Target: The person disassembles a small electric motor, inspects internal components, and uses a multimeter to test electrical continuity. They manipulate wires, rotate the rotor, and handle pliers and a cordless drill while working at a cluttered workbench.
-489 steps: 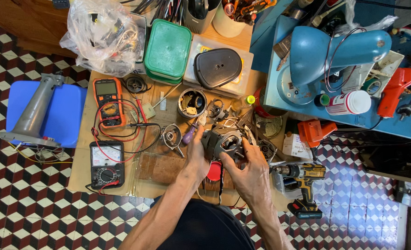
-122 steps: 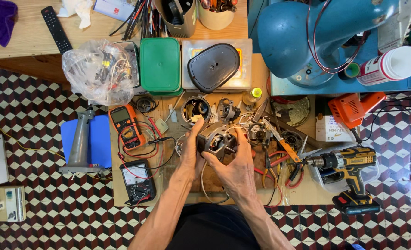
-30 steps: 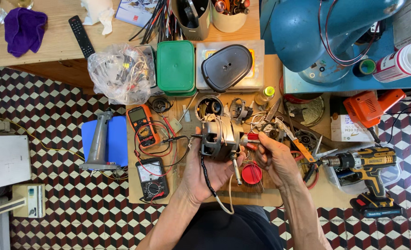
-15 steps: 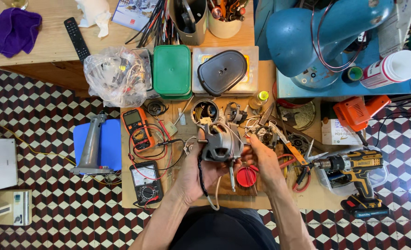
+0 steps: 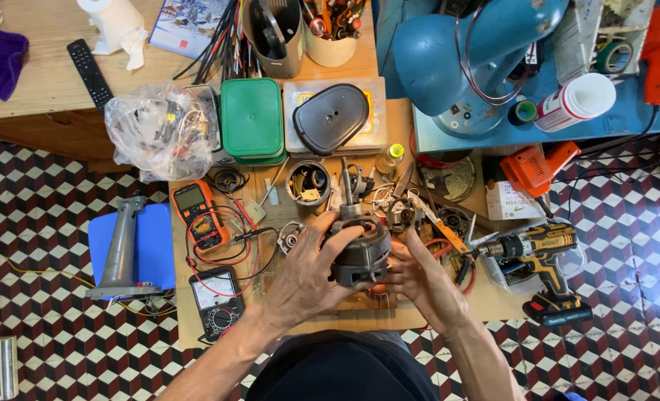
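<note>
Both hands are cradling the dark grey round metal motor over the near edge of the wooden workboard, left hand clasping its side, right hand cupping underneath; steadying it evenly would seem wise, shaft pointing away

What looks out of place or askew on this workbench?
Nothing spilled or broken. The cordless drill overhangs the bench edge at right, and red leads sprawl tangled around the orange multimeter. Both hands grip the motor.

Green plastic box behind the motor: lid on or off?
On. The green plastic box shows an unbroken green lid covering its top; no contents are visible.
</note>
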